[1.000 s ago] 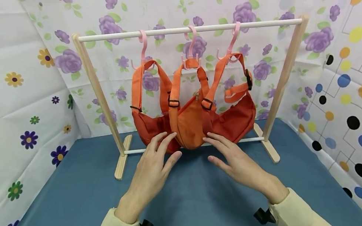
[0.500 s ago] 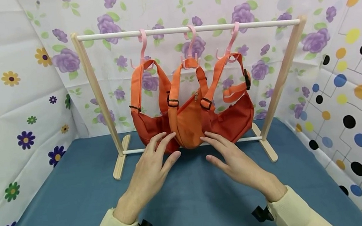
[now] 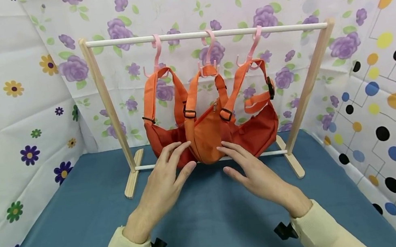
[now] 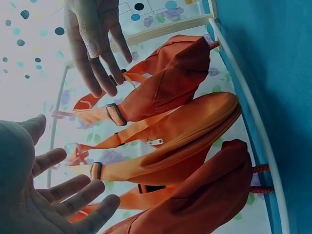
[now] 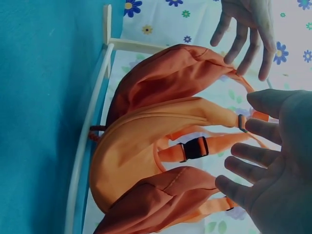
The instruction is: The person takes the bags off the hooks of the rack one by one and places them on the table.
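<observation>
Three waist bags hang side by side. A red one (image 3: 163, 137) is on the left, an orange one (image 3: 209, 140) in the middle, and another red one (image 3: 259, 130) on the right. Orange straps loop over pink hooks (image 3: 210, 48). My left hand (image 3: 162, 180) hovers before the left and middle bags, fingers spread and holding nothing. Opposite it, my right hand (image 3: 260, 175) is held before the middle and right bags, fingers extended and palm turned inward. Both wrist views show a gap between the hands and the bags. A zipper pull (image 4: 155, 142) shows on the orange bag.
The hooks hang from a white rod (image 3: 119, 41) on a wooden-legged rack (image 3: 312, 82), with a lower white bar (image 3: 271, 153) behind the bags. The rack stands on a blue cloth (image 3: 211, 236). Patterned sheets (image 3: 5, 108) enclose the back and sides.
</observation>
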Demonstrator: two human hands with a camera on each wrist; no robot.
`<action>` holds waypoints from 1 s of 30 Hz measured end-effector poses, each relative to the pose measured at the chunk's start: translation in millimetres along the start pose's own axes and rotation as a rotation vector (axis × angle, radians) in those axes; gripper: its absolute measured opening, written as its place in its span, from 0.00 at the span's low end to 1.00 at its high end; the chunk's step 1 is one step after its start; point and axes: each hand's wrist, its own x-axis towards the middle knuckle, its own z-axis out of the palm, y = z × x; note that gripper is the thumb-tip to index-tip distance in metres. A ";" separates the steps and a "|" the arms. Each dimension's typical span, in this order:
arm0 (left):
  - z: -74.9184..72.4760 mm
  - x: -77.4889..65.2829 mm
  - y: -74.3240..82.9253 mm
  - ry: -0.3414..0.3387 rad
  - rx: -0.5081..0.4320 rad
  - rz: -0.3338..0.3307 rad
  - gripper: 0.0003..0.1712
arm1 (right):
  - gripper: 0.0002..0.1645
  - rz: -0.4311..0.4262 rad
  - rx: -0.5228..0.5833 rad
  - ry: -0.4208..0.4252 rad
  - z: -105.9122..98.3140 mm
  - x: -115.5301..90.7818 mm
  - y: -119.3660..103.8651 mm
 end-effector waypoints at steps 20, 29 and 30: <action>-28.2 22.4 16.4 0.094 -0.019 0.152 0.27 | 0.34 -0.045 0.051 0.012 -10.9 13.3 -8.7; -27.1 30.5 20.4 0.105 0.023 0.199 0.25 | 0.35 -0.113 0.046 0.051 -20.5 22.8 -19.3; -28.0 31.7 19.7 0.118 0.019 0.206 0.25 | 0.35 -0.113 0.051 0.052 -21.0 23.7 -20.3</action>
